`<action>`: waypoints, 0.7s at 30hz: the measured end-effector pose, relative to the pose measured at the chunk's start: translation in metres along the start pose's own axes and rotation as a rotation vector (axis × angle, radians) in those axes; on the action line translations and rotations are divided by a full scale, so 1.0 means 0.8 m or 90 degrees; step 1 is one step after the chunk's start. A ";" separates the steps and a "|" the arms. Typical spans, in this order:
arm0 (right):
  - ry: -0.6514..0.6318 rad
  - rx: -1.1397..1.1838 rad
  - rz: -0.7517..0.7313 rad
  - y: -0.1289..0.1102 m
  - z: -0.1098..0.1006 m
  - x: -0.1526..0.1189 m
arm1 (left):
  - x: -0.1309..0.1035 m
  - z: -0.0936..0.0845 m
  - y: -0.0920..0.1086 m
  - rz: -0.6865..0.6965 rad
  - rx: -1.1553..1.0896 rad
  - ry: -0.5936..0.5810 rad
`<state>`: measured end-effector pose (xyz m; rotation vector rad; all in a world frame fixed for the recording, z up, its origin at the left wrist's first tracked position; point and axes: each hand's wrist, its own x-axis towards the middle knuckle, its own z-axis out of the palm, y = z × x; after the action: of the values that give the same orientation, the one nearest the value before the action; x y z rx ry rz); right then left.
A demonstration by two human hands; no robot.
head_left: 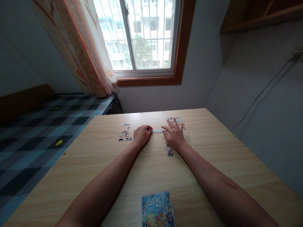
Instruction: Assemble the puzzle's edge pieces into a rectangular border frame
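Note:
Near the middle of the wooden table, my left hand (142,134) has its fingers pinched together at the left end of a short row of joined puzzle pieces (157,131); what the fingertips hold is too small to make out. At the right end of that row, my right hand (174,135) lies palm down with its fingers spread, over part of a joined puzzle section. More of this section shows beyond the fingers (178,119) and below the palm (169,152). Left of my left hand lie loose puzzle pieces (125,133).
A blue box marked "Bluey" (157,209) lies at the near edge of the table (151,170). To the left stands a bed with a checked cover (59,116). Behind are a curtain (82,47) and a window; a cable (262,88) hangs on the right wall.

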<state>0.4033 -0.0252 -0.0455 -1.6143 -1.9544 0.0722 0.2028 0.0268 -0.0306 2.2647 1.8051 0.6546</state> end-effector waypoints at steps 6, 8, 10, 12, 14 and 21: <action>0.065 0.018 0.112 0.013 0.004 0.005 | -0.002 0.002 -0.009 0.035 -0.015 0.006; 0.059 0.024 0.117 0.014 0.004 0.005 | -0.005 0.002 -0.008 0.048 0.008 0.000; 0.051 0.027 0.114 0.014 0.004 0.005 | -0.007 0.002 -0.007 0.055 0.024 -0.002; 0.043 0.030 0.117 0.015 0.005 0.004 | -0.009 0.002 -0.006 0.059 0.029 0.000; 0.039 0.032 0.119 0.016 0.005 0.004 | -0.009 0.003 -0.007 0.064 0.024 0.001; 0.047 0.026 0.124 0.016 0.005 0.005 | -0.007 0.003 -0.010 0.061 -0.051 0.056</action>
<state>0.4125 -0.0166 -0.0524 -1.7514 -1.7260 0.1277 0.1963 0.0238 -0.0372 2.3154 1.6828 0.8408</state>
